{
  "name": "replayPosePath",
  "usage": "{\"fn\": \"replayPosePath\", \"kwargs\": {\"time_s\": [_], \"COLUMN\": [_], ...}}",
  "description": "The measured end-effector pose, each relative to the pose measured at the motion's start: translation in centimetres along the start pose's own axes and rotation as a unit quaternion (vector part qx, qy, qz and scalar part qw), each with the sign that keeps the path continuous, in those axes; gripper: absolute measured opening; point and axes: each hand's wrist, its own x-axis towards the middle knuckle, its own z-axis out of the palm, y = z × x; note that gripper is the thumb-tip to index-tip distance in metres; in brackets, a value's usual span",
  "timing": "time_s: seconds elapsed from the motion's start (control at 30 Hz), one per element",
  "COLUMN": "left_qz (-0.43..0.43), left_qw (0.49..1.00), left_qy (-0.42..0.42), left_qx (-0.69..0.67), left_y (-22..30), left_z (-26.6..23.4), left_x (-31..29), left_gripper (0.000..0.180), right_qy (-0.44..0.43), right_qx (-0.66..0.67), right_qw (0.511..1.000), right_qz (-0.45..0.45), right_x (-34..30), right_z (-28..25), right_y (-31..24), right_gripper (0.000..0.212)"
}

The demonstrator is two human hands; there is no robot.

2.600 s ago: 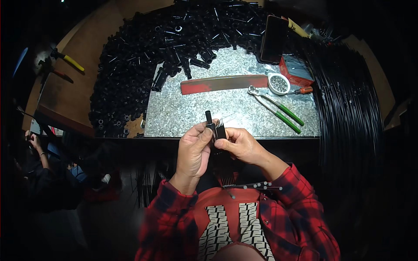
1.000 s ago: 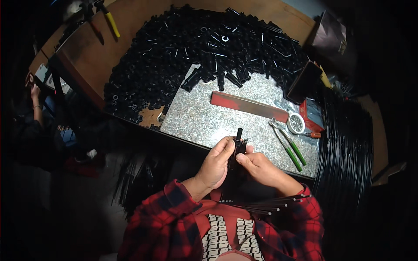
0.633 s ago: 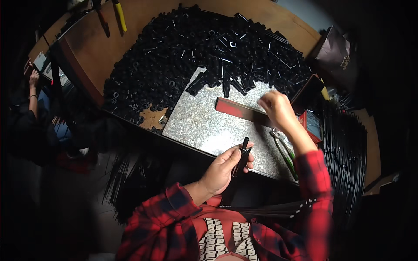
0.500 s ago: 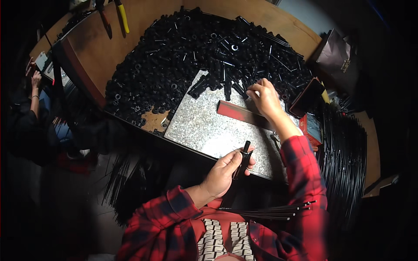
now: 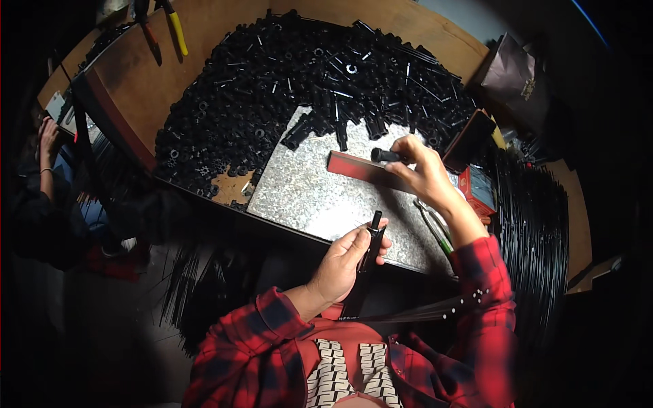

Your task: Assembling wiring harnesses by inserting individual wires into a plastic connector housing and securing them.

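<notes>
My left hand (image 5: pixel 340 265) grips a slim black shaft (image 5: pixel 376 221) near the front edge of a speckled grey board (image 5: pixel 292 187). The shaft's round tip sticks up above the thumb, and thin rods with pale ends (image 5: pixel 445 315) trail from it toward my right sleeve. Over the board, my right hand (image 5: pixel 430 175) pinches a short black cylindrical piece (image 5: pixel 385 155), its far end partly hidden by the fingers. That piece is held above a red-faced bar (image 5: pixel 350 167) lying on the board. The two hands are apart.
A large heap of black tubes and rings (image 5: pixel 272 88) fills the board's far side. Pliers (image 5: pixel 435 228) lie near my right forearm, beside a red box (image 5: pixel 474 192). Long black rods (image 5: pixel 530 245) stand bundled at right. Another person's hand (image 5: pixel 47 143) is at far left.
My right hand has come back from the heap's edge with a black cylindrical piece in its fingers. My left hand still holds the shaft, and the view has shifted slightly.
</notes>
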Motion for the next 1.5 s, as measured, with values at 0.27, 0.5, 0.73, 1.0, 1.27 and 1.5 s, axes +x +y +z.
{"fn": "replayPosePath", "kwargs": {"time_s": [0.27,0.5,0.73,1.0,1.27,1.5], "left_qz": [0.012,0.024,0.035,0.053,0.068,0.062], "left_qw": [0.999,0.997,0.994,0.983,0.984,0.989], "left_qy": [0.007,0.005,-0.002,0.015,0.034,0.035], "left_qx": [0.042,0.079,0.101,0.175,0.163,0.127], "left_y": [-1.0,-1.3,-1.1,-1.0,-1.2,-1.3], "left_z": [0.7,1.2,1.8,2.2,2.6,2.2], "left_x": [0.1,-0.1,-0.4,-0.6,-0.6,-0.3], "left_gripper": [0.042,0.039,0.04,0.042,0.042,0.04], "right_qy": [-0.123,-0.176,-0.125,-0.126,-0.159,-0.109], "right_qx": [0.035,0.218,0.248,0.155,0.167,0.268], "right_qw": [0.99,0.957,0.957,0.973,0.972,0.943], "right_qz": [-0.055,0.082,0.082,0.118,0.037,0.163], "right_x": [-5.3,-6.0,-5.6,-5.2,-4.9,-5.4], "right_z": [-3.7,-3.9,-1.7,-1.9,-1.8,-0.6], "right_y": [-4.4,-5.9,-5.9,-7.2,-6.9,-6.4], "right_gripper": [0.025,0.028,0.035,0.037,0.031,0.032]}}
